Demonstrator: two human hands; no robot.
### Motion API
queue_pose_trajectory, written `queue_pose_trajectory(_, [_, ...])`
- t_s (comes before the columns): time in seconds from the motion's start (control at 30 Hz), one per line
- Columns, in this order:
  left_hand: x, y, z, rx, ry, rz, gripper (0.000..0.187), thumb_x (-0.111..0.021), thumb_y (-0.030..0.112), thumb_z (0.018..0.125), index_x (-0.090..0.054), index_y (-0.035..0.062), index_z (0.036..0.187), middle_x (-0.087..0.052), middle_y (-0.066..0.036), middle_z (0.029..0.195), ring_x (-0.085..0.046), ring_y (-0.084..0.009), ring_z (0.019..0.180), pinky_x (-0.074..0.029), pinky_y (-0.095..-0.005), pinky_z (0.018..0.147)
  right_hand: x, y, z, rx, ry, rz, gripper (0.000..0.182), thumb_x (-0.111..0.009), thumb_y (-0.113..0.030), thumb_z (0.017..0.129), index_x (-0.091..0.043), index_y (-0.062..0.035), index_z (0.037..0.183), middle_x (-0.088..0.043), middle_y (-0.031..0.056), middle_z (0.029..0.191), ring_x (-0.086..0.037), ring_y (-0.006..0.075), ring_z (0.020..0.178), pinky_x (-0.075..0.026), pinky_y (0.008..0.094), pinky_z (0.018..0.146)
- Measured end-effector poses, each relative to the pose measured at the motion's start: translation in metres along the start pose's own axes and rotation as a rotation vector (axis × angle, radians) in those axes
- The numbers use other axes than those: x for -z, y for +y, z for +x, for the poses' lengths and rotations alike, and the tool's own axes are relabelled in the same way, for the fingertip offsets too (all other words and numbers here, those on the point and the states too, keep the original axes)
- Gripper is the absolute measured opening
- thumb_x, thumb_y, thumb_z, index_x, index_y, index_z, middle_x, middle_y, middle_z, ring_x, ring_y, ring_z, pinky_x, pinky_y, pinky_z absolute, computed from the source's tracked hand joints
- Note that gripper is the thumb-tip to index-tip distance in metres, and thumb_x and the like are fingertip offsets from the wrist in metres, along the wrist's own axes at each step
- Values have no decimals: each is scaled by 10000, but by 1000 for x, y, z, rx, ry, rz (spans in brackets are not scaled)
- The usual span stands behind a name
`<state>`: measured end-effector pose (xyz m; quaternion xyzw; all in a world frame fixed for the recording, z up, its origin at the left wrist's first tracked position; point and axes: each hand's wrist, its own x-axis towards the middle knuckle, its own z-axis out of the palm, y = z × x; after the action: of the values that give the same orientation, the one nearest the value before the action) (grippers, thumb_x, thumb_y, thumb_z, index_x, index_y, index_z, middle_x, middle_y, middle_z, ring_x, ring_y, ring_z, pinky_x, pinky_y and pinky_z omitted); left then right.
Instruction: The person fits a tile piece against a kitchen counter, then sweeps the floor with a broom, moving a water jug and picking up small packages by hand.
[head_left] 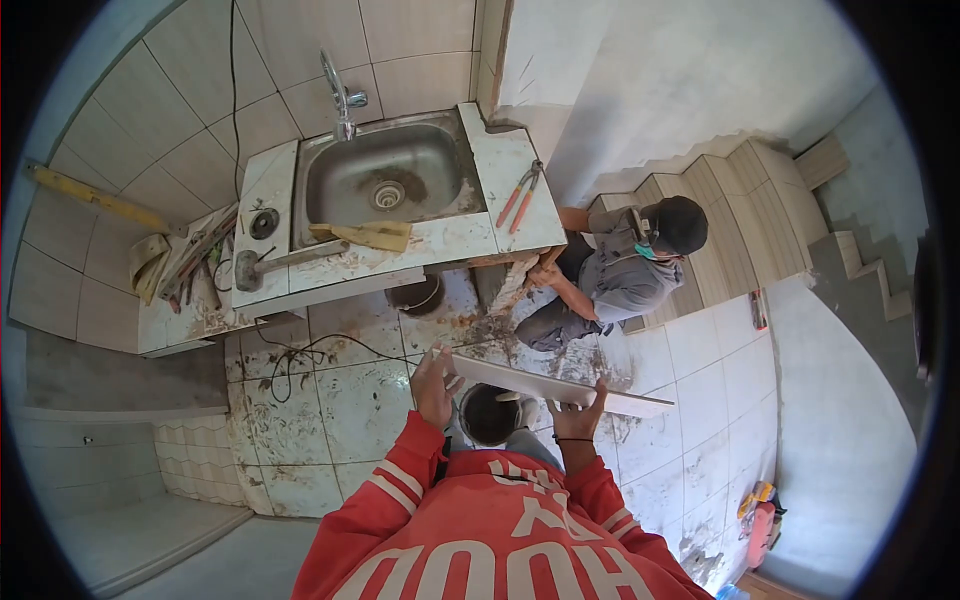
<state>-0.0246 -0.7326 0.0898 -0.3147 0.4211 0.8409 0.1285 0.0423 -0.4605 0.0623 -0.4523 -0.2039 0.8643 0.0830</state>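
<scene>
A long, narrow light tile strip (560, 385) is held level in front of my body, above the floor. My left hand (434, 388) grips its left end, and my right hand (580, 411) holds it from below, nearer its right end. Under the strip, between my legs, stands a dark bucket (488, 414) with a pale handle or tool on its rim. A co-worker (625, 275) in a grey shirt and dark cap crouches beyond, with hands at the end of the counter.
A tiled counter (515, 180) holds a steel sink (390, 180), pliers (520, 196) and a hammer (290, 262). Another bucket (416, 293) stands beneath. Black cable (290, 352) lies on the dirty floor. Steps (745, 200) rise at the right.
</scene>
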Motion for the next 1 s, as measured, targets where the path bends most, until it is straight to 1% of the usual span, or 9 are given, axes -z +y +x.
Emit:
queue_pose_trajectory(0.1, [-3,-14,11,-29,127,-50,668,-699,355,900,-389,135,1449,-484,-60,1266,-510,-268,1084,-486,-421,911,-8,2,-8,16,7,-52,931,-727,-600,733,-328,-132,1433,-342,135,1381,-388,324,1287,-369,598,1025])
queue_pose_trajectory(0.23, [12,-30,30,-48,116,-86,692,-720,364,877,-375,114,1422,-473,-72,1249,-498,-283,1087,-477,-440,897,-29,-1,-30,-7,15,-188,912,-718,-606,750,-352,-56,1378,-364,139,1362,-405,323,1267,-424,570,975])
queue_pose_trajectory(0.33, [0,-16,21,26,165,-123,687,-737,375,855,-389,103,1381,-457,-77,1239,-493,-302,1083,-470,-459,884,-24,-2,-26,-81,-75,-214,971,-736,-594,729,-299,-92,1436,-305,145,1438,-337,346,1347,-347,594,1076])
queue_pose_trajectory(0.47, [-6,-9,26,-7,163,-124,767,-751,379,839,-344,128,1438,-441,-83,1316,-493,-314,1081,-472,-468,887,-23,1,-19,-106,-52,-152,968,-753,-576,723,-303,-75,1419,-309,145,1440,-357,349,1329,-367,554,1074])
queue_pose_trajectory(0.53, [-11,-8,32,-17,164,-125,785,-753,371,838,-327,141,1456,-449,-82,1328,-493,-313,1082,-473,-469,889,-19,3,-10,-126,-61,-118,904,-744,-580,745,-359,-37,1356,-393,147,1333,-431,323,1243,-437,524,1006])
queue_pose_trajectory(0.73, [-15,-9,50,-104,188,-150,790,-764,343,831,-324,152,1458,-519,-81,1272,-500,-304,1080,-463,-480,893,-30,4,18,-122,16,-76,901,-760,-593,721,-385,-48,1332,-397,146,1301,-462,317,1173,-450,504,992])
queue_pose_trajectory(0.83, [-27,-2,62,-30,264,-93,727,-781,370,812,-385,166,1388,-521,-87,1237,-494,-296,1098,-418,-514,904,-44,0,26,-121,-9,-146,883,-761,-604,713,-412,-53,1310,-411,135,1284,-473,306,1139,-461,496,964])
queue_pose_trajectory(0.93, [-34,5,68,-26,281,-117,734,-782,387,808,-390,165,1387,-509,-105,1235,-493,-295,1103,-421,-516,895,-57,-2,34,-130,-11,-132,979,-792,-600,667,-376,-55,1366,-381,129,1336,-429,321,1211,-460,507,957])
queue_pose_trajectory(1.0, [-31,7,74,-22,257,-143,720,-777,383,814,-396,163,1385,-487,-113,1264,-495,-299,1112,-422,-517,898,-64,-2,36,-121,-26,-140,924,-781,-600,686,-402,-57,1331,-405,124,1310,-443,311,1192,-462,494,944])
